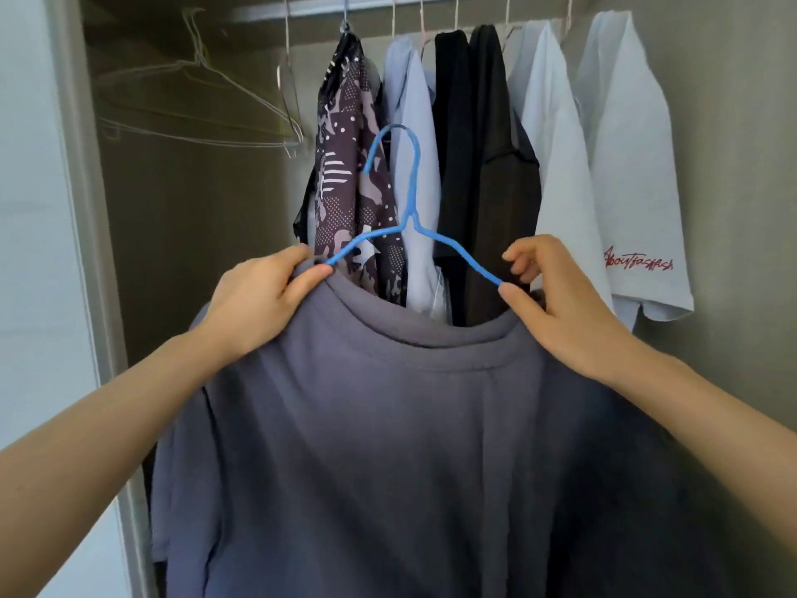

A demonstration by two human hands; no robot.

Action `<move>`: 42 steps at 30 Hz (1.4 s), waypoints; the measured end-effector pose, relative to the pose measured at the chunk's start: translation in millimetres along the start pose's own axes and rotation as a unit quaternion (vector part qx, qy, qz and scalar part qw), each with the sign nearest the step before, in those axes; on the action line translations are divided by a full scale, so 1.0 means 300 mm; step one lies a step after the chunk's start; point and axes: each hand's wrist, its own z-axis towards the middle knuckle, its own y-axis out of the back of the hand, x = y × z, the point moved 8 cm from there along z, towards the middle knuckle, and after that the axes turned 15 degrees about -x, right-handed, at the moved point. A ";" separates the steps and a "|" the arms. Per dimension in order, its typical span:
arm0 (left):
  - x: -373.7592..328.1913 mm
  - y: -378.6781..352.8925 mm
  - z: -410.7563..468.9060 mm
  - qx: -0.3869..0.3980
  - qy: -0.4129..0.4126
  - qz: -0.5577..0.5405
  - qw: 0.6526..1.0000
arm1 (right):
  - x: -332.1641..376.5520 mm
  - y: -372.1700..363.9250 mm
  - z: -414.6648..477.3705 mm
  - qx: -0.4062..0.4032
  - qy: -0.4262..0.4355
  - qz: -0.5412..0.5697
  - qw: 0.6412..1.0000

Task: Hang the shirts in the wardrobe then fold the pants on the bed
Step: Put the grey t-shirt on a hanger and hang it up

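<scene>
The left grip point(263, 299) pinches the grey shirt point(409, 446) at its collar, over one arm of the blue hanger point(412, 196). The right grip point(556, 304) pinches the hanger's other arm where it enters the neck opening. The hook stands free (well below the rail point(345, 4)). Behind hang a patterned shirt point(349, 166), a pale blue shirt point(414, 123), black garments point(453, 123) and a white T-shirt point(634, 166) with red lettering. Bare wire hangers point(198, 101) hang at the left.

text: red script, roughly "Aboutfasffish" | on: sleeve of white T-shirt point(638, 174) | legibility: partly unclear
</scene>
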 end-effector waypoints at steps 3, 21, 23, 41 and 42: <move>0.060 0.040 0.011 -0.020 0.022 0.013 0.999 | -0.024 0.017 0.024 0.034 -0.035 -0.054 0.997; 0.050 0.144 0.116 -0.077 0.027 0.011 0.997 | 0.122 -0.055 0.193 0.151 -0.046 -0.015 0.987; 0.042 0.153 0.131 -0.083 0.032 -0.009 0.996 | 0.137 -0.047 0.227 0.147 -0.074 0.009 0.986; 0.336 0.142 0.261 -0.062 0.146 0.133 0.978 | 0.100 0.066 0.269 0.155 -0.253 0.123 0.947; 0.348 0.140 0.270 -0.062 0.159 0.126 0.977 | 0.102 0.066 0.269 0.144 -0.261 0.144 0.944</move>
